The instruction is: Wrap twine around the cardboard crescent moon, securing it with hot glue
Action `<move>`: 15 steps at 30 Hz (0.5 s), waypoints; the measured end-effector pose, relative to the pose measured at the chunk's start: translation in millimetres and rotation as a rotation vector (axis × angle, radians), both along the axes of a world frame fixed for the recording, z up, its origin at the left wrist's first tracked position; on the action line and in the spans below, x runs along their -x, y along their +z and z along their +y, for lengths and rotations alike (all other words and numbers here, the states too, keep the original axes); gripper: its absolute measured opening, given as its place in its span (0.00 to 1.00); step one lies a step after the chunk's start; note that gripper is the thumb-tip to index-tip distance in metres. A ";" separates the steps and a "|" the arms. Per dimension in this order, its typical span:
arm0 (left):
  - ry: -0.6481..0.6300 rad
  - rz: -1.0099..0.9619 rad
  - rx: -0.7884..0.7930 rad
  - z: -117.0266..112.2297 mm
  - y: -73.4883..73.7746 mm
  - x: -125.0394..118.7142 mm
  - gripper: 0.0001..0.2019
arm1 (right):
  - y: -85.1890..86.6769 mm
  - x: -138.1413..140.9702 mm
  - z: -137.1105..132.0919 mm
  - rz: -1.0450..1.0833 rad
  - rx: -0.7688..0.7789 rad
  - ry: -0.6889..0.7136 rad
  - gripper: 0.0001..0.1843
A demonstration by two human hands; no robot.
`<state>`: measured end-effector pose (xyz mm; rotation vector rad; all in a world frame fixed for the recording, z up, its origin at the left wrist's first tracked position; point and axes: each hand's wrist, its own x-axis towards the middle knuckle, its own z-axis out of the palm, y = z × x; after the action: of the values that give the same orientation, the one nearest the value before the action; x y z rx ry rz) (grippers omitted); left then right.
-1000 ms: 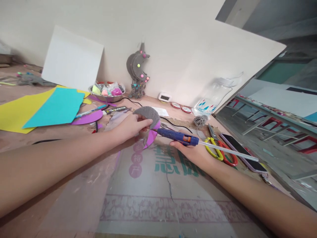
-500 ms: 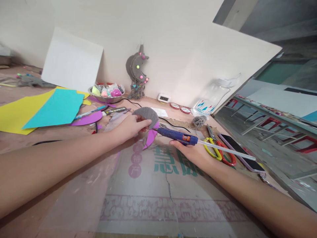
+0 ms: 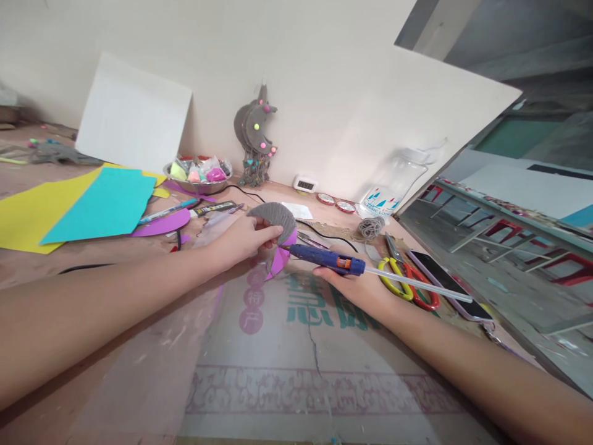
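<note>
Between the thumb and fingers of my left hand point(image 3: 252, 238) is a crescent moon cutout point(image 3: 275, 217), its upper part wound with grey yarn and its lower part bare purple. My right hand point(image 3: 356, 281) is closed around a blue hot glue gun point(image 3: 324, 256). A long clear glue stick point(image 3: 417, 284) juts out of the gun's back end. The nozzle points left and meets the purple part of the crescent, or is very close to it. Most of my right fingers are hidden behind the gun.
Yellow-handled scissors point(image 3: 396, 281), red-handled scissors point(image 3: 421, 287) and a phone point(image 3: 442, 278) lie to the right. A grey yarn ball point(image 3: 370, 227) sits before a clear jug point(image 3: 391, 182). Coloured sheets point(image 3: 99, 207) and a bowl point(image 3: 197, 184) are left; a decorated grey moon point(image 3: 254, 133) hangs behind.
The glue gun's nozzle has shifted slightly left and down along the purple part of the crescent. My left hand keeps its hold; the whole view has moved slightly.
</note>
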<state>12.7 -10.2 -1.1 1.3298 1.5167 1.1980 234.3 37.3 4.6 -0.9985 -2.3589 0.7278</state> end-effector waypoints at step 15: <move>-0.001 -0.036 -0.032 4.7 -6.0 3.3 0.15 | -2.0 -3.1 4.3 -0.004 -0.043 -0.065 0.16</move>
<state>9.4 -5.6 -7.1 1.3223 1.4769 1.2446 237.4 41.5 2.5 -1.0542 -2.3237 0.6483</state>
